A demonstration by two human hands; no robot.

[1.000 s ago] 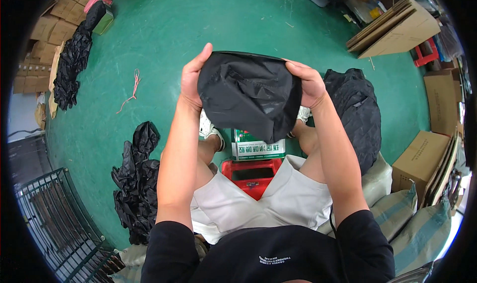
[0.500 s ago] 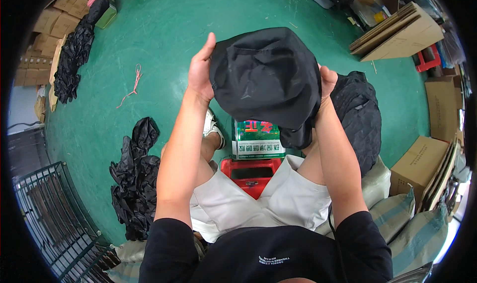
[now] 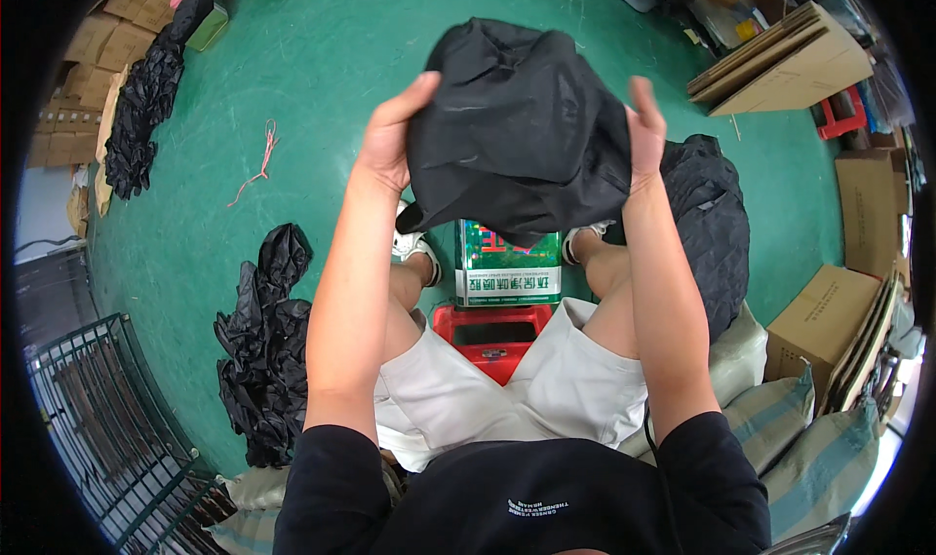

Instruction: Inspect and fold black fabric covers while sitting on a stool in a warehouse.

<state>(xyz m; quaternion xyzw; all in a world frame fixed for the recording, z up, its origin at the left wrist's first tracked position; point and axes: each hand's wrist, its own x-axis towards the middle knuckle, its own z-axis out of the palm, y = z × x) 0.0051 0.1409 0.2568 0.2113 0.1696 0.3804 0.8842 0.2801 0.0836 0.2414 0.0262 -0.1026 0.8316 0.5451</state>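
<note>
A black fabric piece (image 3: pixel 517 126), rounded like a cap or a small cover, is held up in front of me between both hands. My left hand (image 3: pixel 398 134) grips its left side, thumb raised along the edge and the other fingers hidden by the cloth. On the opposite side, my right hand (image 3: pixel 645 138) holds the edge, its thumb pointing up and its fingers mostly out of sight. Beneath the cloth stands a green-and-white tin (image 3: pixel 507 280), partly covered from view. A red plastic stool (image 3: pixel 490 360) is between my legs, close to the tin.
Crumpled black fabric lies in a pile (image 3: pixel 268 350) at the left, and a larger black heap (image 3: pixel 704 229) sits by my right leg. A metal rack (image 3: pixel 117 428) stands near left. Cardboard boxes (image 3: pixel 819 316) and striped sacks (image 3: pixel 819 467) line the right. Pink string (image 3: pixel 265 160) lies on the green floor.
Both hands have shifted the black fabric piece slightly up and away, and its shape has turned and bulged. The hanging flap near my right hand no longer shows; a corner now sticks out lower left.
</note>
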